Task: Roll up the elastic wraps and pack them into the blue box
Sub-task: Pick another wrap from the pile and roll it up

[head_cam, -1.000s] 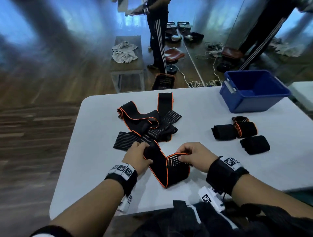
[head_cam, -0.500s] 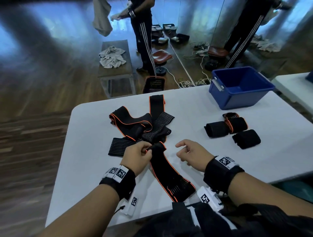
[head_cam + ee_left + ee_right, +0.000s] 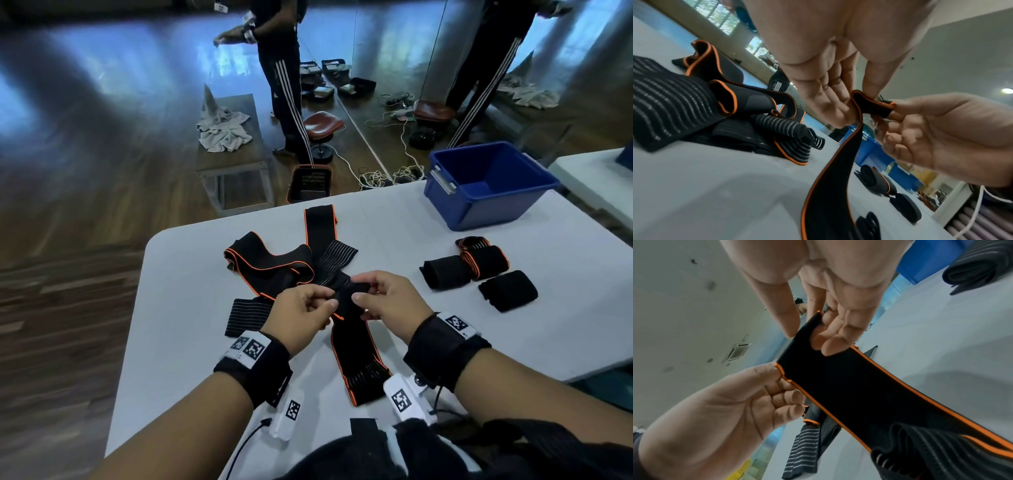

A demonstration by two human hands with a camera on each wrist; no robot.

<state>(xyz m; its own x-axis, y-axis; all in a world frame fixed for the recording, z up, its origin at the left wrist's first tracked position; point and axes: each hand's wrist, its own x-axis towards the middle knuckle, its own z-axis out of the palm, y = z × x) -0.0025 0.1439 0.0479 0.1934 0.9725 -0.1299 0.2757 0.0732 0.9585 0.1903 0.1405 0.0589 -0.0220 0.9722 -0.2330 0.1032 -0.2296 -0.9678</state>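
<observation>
A black elastic wrap with orange edging (image 3: 356,342) runs from the table's near edge up to my hands. My left hand (image 3: 325,303) pinches one corner of its upper end, and my right hand (image 3: 363,296) pinches the other corner. The end is held a little above the table. In the left wrist view the wrap (image 3: 834,178) hangs down from the fingers (image 3: 869,91). The right wrist view shows the wrap (image 3: 849,386) stretched flat between both hands. The blue box (image 3: 479,205) stands open at the far right of the table.
A pile of unrolled wraps (image 3: 274,260) lies just beyond my hands. Three rolled wraps (image 3: 442,272) (image 3: 486,260) (image 3: 507,291) sit between my right hand and the box. The white table (image 3: 191,308) ends at the left. A person stands beyond the table.
My right hand let go of the wrap's folded lower part, which now lies straight, and moved up to pinch the upper end beside my left hand.
</observation>
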